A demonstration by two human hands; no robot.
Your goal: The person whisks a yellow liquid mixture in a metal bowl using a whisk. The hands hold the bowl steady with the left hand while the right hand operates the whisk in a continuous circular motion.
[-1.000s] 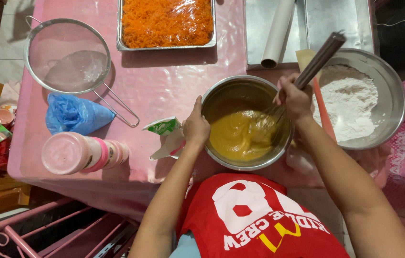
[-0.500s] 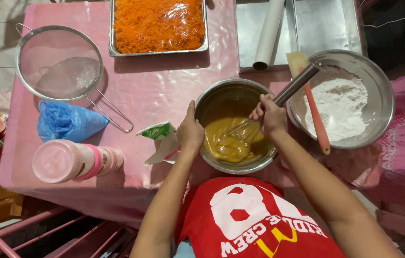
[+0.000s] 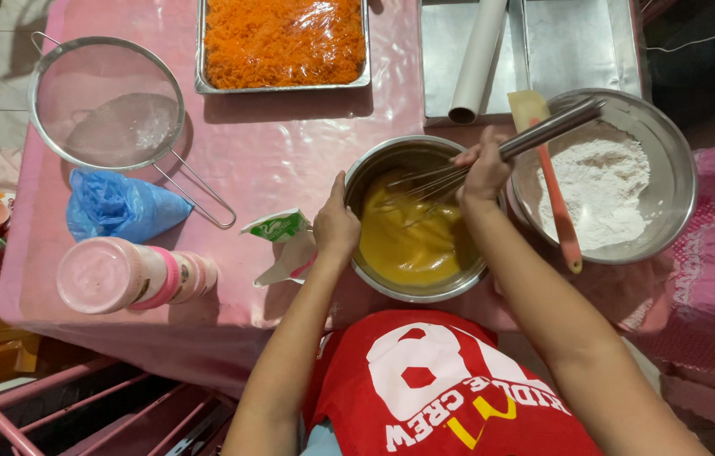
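Note:
A steel mixing bowl (image 3: 391, 156) holds smooth yellow-orange batter (image 3: 404, 245) at the near edge of the pink table. My left hand (image 3: 335, 226) grips the bowl's left rim. My right hand (image 3: 482, 171) is closed around the metal handle of a wire whisk (image 3: 425, 181), whose wires are in the upper part of the bowl, just over the batter. The handle points up and right across the flour bowl.
To the right stands a larger steel bowl of white flour (image 3: 606, 181) with an orange-handled spatula (image 3: 556, 198) laid across it. A tray of grated carrot (image 3: 283, 40), a paper roll (image 3: 476, 63), a sieve (image 3: 108, 105), a blue bag (image 3: 117, 211), a pink-lidded jar (image 3: 134, 274) and a small carton (image 3: 277, 228) lie around.
My right hand has swung the whisk from the bowl's right side toward its far rim, and the handle has tilted lower. My left hand stays on the rim.

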